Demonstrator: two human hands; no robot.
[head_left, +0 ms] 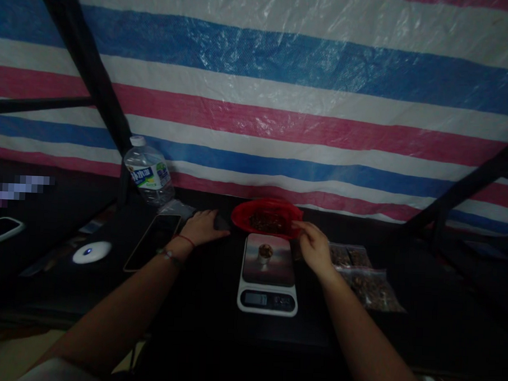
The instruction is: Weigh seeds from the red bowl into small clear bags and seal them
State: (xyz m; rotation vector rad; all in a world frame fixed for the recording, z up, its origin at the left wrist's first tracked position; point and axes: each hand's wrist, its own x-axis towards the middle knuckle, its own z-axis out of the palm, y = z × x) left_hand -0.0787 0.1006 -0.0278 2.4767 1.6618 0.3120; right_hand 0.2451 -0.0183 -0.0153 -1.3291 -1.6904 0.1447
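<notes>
Resting left hand (202, 228) with fingers unclenched, holding right hand (314, 246), with grip impossible to tell, at red container (245, 217) near far edge of table (215, 312), behind scale (273, 277) with cup (265, 256) centred presumably for balance.

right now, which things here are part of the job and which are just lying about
Likely part of the job:
kitchen scale
small cup of brown bits, on the scale
red dish with dark bits, right hand at its rim
filled clear bags

Apparently just lying about:
plastic bottle
dark-screened phone, beside the left hand
white round gadget
</notes>
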